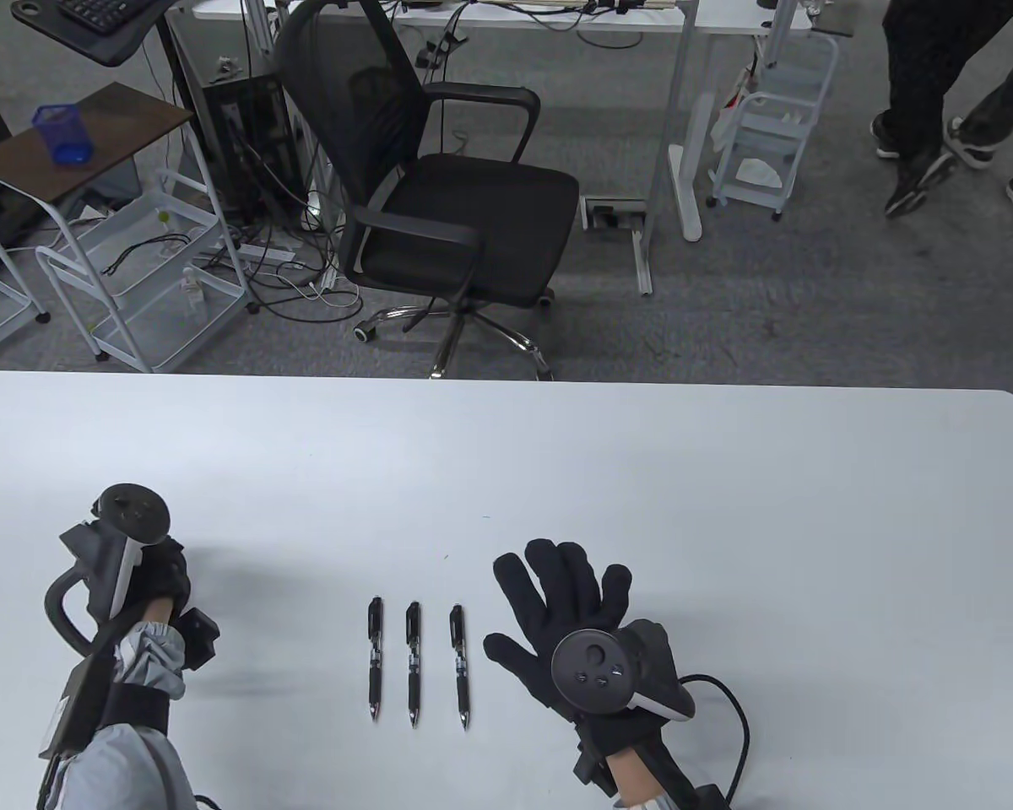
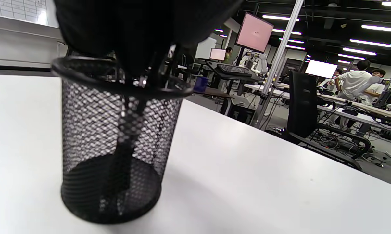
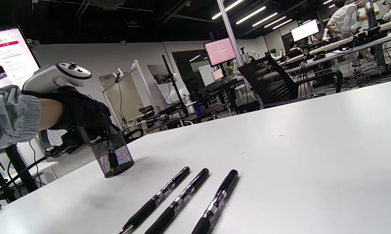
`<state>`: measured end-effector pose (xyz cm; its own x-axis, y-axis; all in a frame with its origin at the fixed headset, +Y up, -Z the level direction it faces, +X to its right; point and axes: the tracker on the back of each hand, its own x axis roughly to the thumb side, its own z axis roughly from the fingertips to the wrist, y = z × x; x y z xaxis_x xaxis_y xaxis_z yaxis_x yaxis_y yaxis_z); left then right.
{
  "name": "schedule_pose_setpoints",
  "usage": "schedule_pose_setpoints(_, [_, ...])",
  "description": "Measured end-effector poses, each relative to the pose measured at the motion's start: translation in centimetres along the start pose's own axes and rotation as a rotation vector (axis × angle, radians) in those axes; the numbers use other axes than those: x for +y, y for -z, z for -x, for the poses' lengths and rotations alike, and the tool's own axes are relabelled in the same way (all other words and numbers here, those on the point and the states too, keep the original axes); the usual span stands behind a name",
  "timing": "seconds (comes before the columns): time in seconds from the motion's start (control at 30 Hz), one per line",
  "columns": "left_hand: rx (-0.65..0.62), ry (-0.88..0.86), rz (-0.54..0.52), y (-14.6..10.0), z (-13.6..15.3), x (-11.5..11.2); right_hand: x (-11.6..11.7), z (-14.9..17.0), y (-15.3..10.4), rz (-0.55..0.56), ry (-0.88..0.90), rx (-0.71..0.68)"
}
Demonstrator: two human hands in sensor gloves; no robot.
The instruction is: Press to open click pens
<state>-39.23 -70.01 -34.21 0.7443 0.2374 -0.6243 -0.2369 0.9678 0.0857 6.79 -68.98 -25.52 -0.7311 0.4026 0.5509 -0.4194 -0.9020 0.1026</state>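
Table view: three pens lie side by side on the bench, parallel, tips toward the near edge at 6 o'clock: left pen (image 1: 375, 646), middle pen (image 1: 412, 651), right pen (image 1: 459, 654). The right hand (image 1: 570, 607) is just beside the right pen, at its 3 o'clock, fingers spread wide and holding nothing. Well apart at 9 o'clock of the row, the left hand (image 1: 148, 582) is over a mesh cup (image 3: 112, 156). In the left wrist view a pen in cup (image 2: 124, 143) stands inside, its top at the fingers. Whether that grip has closed on it I cannot tell, since the glove hides the contact.

The step in hand looks like lifting that pen out. Best to pinch it near the clip and draw it straight up so the cup does not tip. Then shift the thumb onto the button end, at 12 o'clock, and press along the barrel. The right hand could steady the cup's rim.
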Motion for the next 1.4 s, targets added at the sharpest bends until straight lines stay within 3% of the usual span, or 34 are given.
schedule_pose_setpoints(0.33, [0.014,-0.022,0.030,0.0,0.0,-1.5,-0.1,0.0,0.1,0.010,0.006,-0.005])
schedule_pose_setpoints(0.97, [0.022,0.023,0.066,0.4,-0.3,-2.0,-0.1,-0.1,0.0,0.001,-0.002,0.001])
schedule_pose_setpoints(1.17, [0.036,0.018,0.041,0.2,-0.2,-1.3,-0.3,0.0,0.0,0.006,0.003,0.002])
schedule_pose_setpoints(1.4, [-0.011,-0.004,-0.010,-1.4,-1.1,1.5,-0.3,-0.4,0.2,0.007,0.005,-0.017])
